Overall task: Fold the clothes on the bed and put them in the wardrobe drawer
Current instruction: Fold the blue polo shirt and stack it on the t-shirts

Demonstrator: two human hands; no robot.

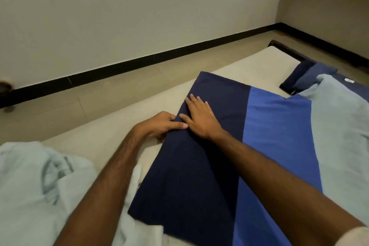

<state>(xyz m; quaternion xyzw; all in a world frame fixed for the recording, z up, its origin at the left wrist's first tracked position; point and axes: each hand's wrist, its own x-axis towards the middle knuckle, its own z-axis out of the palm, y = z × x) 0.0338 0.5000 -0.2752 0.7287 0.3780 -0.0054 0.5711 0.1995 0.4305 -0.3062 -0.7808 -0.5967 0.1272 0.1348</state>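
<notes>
While the right hand [201, 120] presses flat, fingers straight, on the navy cloth [191, 166], left hand [159, 124] at nine o'clock pinches its edge, pale garment [40, 185] at seven o'clock.

Both forearms were bare to the elbow. A pale, off-white sleeve edge [357, 236] showed at the right upper arm only.

left hand [161, 124] curled, pinching; right hand [201, 118] flat, fingers spread.
</notes>
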